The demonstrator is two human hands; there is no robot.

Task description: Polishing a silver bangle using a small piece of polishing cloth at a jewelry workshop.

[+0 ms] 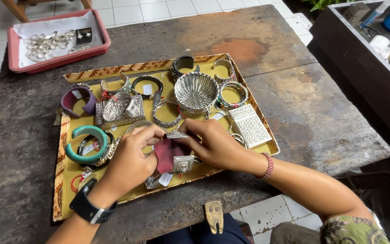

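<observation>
My left hand (129,159) and my right hand (215,143) meet over the front of a yellow tray (71,171) with a patterned rim. Together they pinch a small flat silver piece (176,134) with a dark red cloth (167,154) under it. A square silver ornament (183,163) hangs just below the cloth. My left wrist wears a black watch (89,208); a pink bead bracelet (268,165) circles my right wrist. On the tray lie a silver mesh bowl (197,91), a teal bangle (86,144), a purple cuff (77,101) and a studded silver case (250,125).
A pink tray (58,62) with several small silver pieces on white paper sits at the table's far left corner. The worn dark wooden table (294,99) carries both trays. A dark box (357,68) with bottles stands at right. A wooden peg (214,216) juts from the near edge.
</observation>
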